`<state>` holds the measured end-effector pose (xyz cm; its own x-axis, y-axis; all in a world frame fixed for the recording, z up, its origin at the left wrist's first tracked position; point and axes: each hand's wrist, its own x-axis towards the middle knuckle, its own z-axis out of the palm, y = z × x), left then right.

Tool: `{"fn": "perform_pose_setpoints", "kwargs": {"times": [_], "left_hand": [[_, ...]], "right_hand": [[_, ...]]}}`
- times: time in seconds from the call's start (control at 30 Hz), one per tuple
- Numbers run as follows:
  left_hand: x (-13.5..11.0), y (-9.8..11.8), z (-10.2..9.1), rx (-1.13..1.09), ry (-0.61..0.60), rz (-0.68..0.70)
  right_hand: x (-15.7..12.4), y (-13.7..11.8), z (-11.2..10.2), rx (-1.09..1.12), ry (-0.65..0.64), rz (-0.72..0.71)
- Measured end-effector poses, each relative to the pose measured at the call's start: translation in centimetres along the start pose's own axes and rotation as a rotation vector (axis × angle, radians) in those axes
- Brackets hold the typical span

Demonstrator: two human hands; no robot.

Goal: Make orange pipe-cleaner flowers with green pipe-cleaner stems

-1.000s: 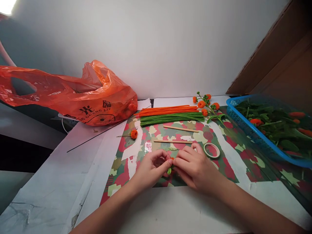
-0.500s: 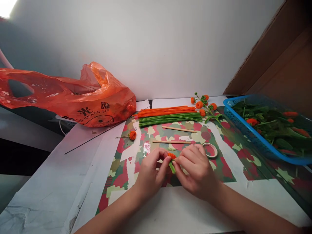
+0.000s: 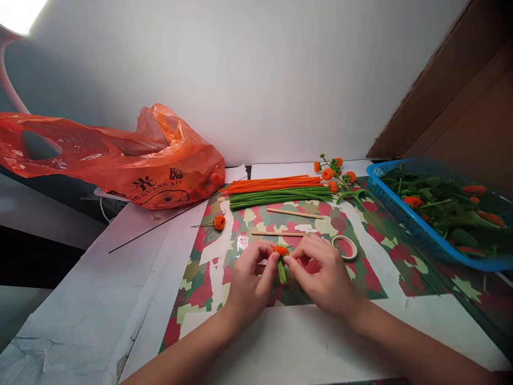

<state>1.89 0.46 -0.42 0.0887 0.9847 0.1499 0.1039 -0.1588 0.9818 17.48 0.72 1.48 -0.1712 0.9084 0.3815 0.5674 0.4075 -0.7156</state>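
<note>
Between my hands is a small orange pipe-cleaner flower (image 3: 281, 250) with a short green tail hanging down from it. My left hand (image 3: 253, 272) pinches it from the left with thumb and forefinger. From the right, my right hand (image 3: 320, 270) pinches it where the orange meets the green. Just past my fingers lies a wooden stick (image 3: 280, 233), with a second stick (image 3: 294, 213) farther back. A roll of tape (image 3: 344, 248) rests beside my right hand. Off to the left is a finished orange flower head (image 3: 218, 222) on a thin wire.
Orange pipe cleaners (image 3: 276, 183) and green pipe cleaners (image 3: 280, 197) lie in bundles at the back. An orange plastic bag (image 3: 160, 171) stands at left, a blue basket (image 3: 417, 214) of leaves and flowers at right. A flower spray (image 3: 327, 174) lies near the wall.
My right hand's fingers have shifted up to the base of the orange flower. The green tail now hangs more nearly straight down. The view has tilted slightly.
</note>
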Motion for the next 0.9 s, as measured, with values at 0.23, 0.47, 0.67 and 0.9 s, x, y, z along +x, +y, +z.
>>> {"fn": "perform_pose_setpoints", "kwargs": {"times": [0.23, 0.47, 0.67, 0.9], "left_hand": [[1.04, 0.05, -0.51, -0.518, -0.027, -0.502], [0.61, 0.57, -0.58, -0.443, -0.075, -0.453], [0.5, 0.83, -0.82, -0.264, -0.151, -0.329], [0.32, 0.72, -0.73, -0.196, -0.169, -0.242]], "right_hand": [[0.32, 0.87, -0.47, 0.128, -0.053, 0.03], [-0.16, 0.63, 0.34, 0.072, -0.05, 0.023], [-0.28, 0.73, 0.31, 0.088, -0.087, 0.053], [-0.21, 0.57, 0.23, 0.142, -0.144, 0.197]]}}
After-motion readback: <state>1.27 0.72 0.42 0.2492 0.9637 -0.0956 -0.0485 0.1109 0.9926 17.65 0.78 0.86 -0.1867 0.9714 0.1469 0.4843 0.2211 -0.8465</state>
